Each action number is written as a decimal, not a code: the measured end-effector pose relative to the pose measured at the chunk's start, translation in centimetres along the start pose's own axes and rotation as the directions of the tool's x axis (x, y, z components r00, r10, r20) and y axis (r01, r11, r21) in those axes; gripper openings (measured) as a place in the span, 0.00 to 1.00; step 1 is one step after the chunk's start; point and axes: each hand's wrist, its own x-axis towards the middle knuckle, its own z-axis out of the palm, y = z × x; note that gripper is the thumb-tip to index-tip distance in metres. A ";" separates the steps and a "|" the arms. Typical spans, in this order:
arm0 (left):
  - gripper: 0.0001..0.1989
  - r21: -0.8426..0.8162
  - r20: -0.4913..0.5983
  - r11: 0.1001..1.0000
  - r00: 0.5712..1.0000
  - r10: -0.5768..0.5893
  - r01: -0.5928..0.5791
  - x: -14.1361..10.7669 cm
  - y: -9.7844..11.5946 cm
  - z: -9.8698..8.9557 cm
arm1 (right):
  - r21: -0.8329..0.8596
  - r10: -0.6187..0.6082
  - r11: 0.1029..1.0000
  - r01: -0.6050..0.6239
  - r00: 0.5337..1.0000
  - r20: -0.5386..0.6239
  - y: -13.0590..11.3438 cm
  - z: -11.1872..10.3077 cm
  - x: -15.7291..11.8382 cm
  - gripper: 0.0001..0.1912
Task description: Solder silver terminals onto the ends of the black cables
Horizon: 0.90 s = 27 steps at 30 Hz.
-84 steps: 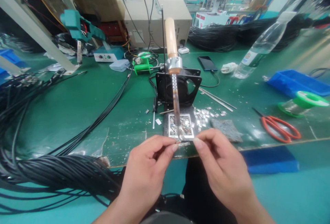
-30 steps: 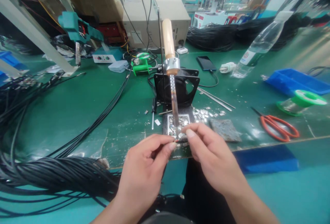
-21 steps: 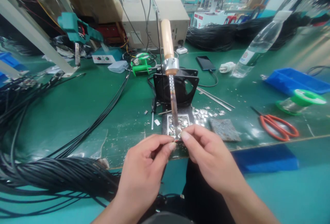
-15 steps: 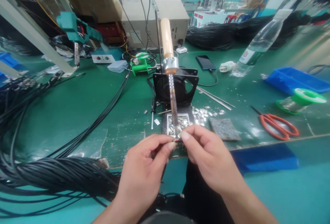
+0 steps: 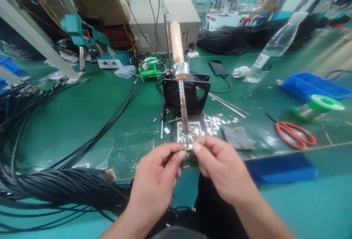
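My left hand (image 5: 155, 182) is closed in a pinch on a thin wire end with a bit of red at the fingertips. Opposite it, my right hand (image 5: 222, 169) pinches something small, mostly hidden by the fingers. Both sets of fingertips almost meet just under the tip of a soldering iron (image 5: 183, 110), which stands mounted with its wooden handle up and its tip down. Below the tip lies a tray (image 5: 178, 131) with small metal pieces, and more metal pieces (image 5: 214, 122) are scattered to its right. Behind the iron stands a black fan frame (image 5: 169, 92).
A thick bundle of black cables (image 5: 68, 187) hangs over the left front edge. On the right are a grey block (image 5: 238, 138), orange-handled scissors (image 5: 297, 134), a solder spool (image 5: 316, 107), a blue bin (image 5: 316, 87) and a plastic bottle (image 5: 272, 50). A screwdriver (image 5: 162, 120) lies left of the tray.
Both hands keep their pinch beneath the iron tip, with hardly any movement. The whole view has shifted slightly.
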 end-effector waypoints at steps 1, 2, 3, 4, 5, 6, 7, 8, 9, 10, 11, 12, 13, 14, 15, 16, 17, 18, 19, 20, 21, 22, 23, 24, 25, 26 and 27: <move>0.11 -0.001 0.001 1.000 1.000 0.004 -0.004 0.0 0.0 0.0 | 0.005 -0.007 1.000 0.007 1.000 0.000 0.0 0.0 0.0 0.15; 0.11 -0.002 0.001 1.000 1.000 0.006 -0.006 0.0 0.0 0.0 | 0.007 -0.016 1.000 0.016 1.000 -0.001 0.0 0.0 0.0 0.15; 0.11 -0.002 0.001 1.000 1.000 0.007 -0.006 0.0 0.0 0.1 | 0.007 -0.026 1.000 0.026 1.000 -0.002 0.1 0.1 0.0 0.15; 0.11 -0.004 0.001 1.000 1.000 0.006 -0.006 0.1 0.0 0.1 | 0.006 -0.035 0.999 0.035 0.999 -0.003 0.1 0.1 0.0 0.15; 0.11 -0.005 0.000 1.000 1.000 0.004 -0.004 0.1 0.0 0.1 | 0.004 -0.040 0.999 0.040 0.999 -0.003 0.0 0.1 0.1 0.15; 0.11 -0.007 0.000 1.000 1.000 0.001 -0.001 0.1 0.0 0.1 | 0.002 -0.045 0.999 0.045 0.999 -0.004 0.0 0.1 0.1 0.15; 0.11 -0.009 0.000 1.000 1.000 -0.001 0.001 0.1 0.0 0.1 | 0.000 -0.049 0.999 0.049 0.999 -0.005 0.0 0.1 0.1 0.15; 0.11 -0.010 0.000 1.000 1.000 -0.002 0.002 0.1 -0.1 0.1 | -0.002 -0.052 0.999 0.052 0.999 -0.008 -0.1 0.1 0.1 0.15; 0.11 -0.013 0.000 1.000 1.000 0.000 0.000 0.1 -0.1 0.1 | -0.003 -0.055 0.998 0.055 0.998 -0.009 -0.1 0.1 0.2 0.15; 0.11 -0.015 -0.001 1.000 1.000 0.002 -0.002 0.0 -0.1 0.1 | -0.006 -0.058 0.998 0.057 0.998 -0.009 -0.1 0.1 0.2 0.15; 0.11 -0.016 0.000 1.000 1.000 0.004 -0.004 0.0 -0.2 0.1 | -0.009 -0.060 0.998 0.060 0.998 -0.010 -0.2 0.1 0.2 0.15; 0.11 -0.016 0.001 1.000 1.000 0.007 -0.007 0.0 -0.2 0.1 | -0.012 -0.063 0.998 0.063 0.998 -0.011 -0.2 0.1 0.2 0.15; 0.11 -0.016 0.001 1.000 1.000 0.010 -0.010 -0.1 -0.2 0.1 | -0.014 -0.067 0.998 0.067 0.998 -0.008 -0.2 0.1 0.1 0.15; 0.11 -0.014 0.001 1.000 1.000 0.014 -0.014 -0.1 -0.2 0.0 | -0.017 -0.070 0.997 0.070 0.998 -0.007 -0.2 0.1 0.1 0.15; 0.11 -0.012 -0.002 1.000 1.000 0.017 -0.017 -0.1 -0.2 0.0 | -0.019 -0.071 0.997 0.071 0.997 -0.006 -0.1 0.1 0.1 0.15; 0.11 -0.009 -0.005 1.000 1.000 0.022 -0.022 -0.1 -0.1 0.0 | -0.018 -0.071 0.997 0.070 0.997 -0.008 -0.1 0.1 0.1 0.15; 0.11 -0.006 -0.006 1.000 1.000 0.026 -0.026 -0.1 -0.1 0.0 | -0.015 -0.068 0.998 0.068 0.998 -0.010 0.0 0.1 0.0 0.15; 0.11 -0.003 -0.009 1.000 1.000 0.029 -0.029 -0.1 -0.1 0.0 | -0.013 -0.064 0.998 0.064 0.998 -0.010 0.0 0.1 0.0 0.15; 0.11 -0.002 -0.009 1.000 1.000 0.030 -0.030 -0.1 -0.1 0.0 | -0.012 -0.061 0.998 0.061 0.998 -0.011 0.1 0.1 0.0 0.15; 0.11 -0.002 -0.010 1.000 1.000 0.030 -0.030 -0.1 -0.1 0.0 | -0.011 -0.062 0.998 0.062 0.998 -0.013 0.1 0.1 0.0 0.15; 0.11 -0.004 -0.010 1.000 1.000 0.027 -0.027 -0.1 -0.1 0.0 | -0.013 -0.064 0.998 0.064 0.998 -0.011 0.1 0.1 0.0 0.15; 0.11 -0.006 -0.010 1.000 1.000 0.024 -0.024 -0.1 -0.1 0.0 | -0.016 -0.066 0.998 0.066 0.998 -0.011 0.1 0.1 0.0 0.15; 0.11 -0.009 -0.010 1.000 1.000 0.023 -0.023 -0.1 -0.1 0.0 | -0.019 -0.069 0.997 0.069 0.998 -0.011 0.1 0.1 0.0 0.15; 0.11 -0.010 -0.009 1.000 1.000 0.025 -0.025 -0.1 -0.2 0.0 | -0.022 -0.072 0.997 0.072 0.997 -0.012 0.0 0.1 0.0 0.15; 0.11 -0.012 -0.008 1.000 1.000 0.027 -0.027 0.0 -0.2 0.0 | -0.023 -0.072 0.997 0.072 0.997 -0.015 0.0 0.1 0.0 0.15; 0.11 -0.012 -0.006 0.999 0.999 0.032 -0.032 0.0 -0.2 0.1 | -0.024 -0.072 0.997 0.071 0.997 -0.016 0.0 0.1 0.0 0.15; 0.11 -0.011 -0.004 0.999 0.999 0.037 -0.038 0.0 -0.2 0.1 | -0.024 -0.072 0.997 0.072 0.997 -0.018 0.0 0.1 0.0 0.15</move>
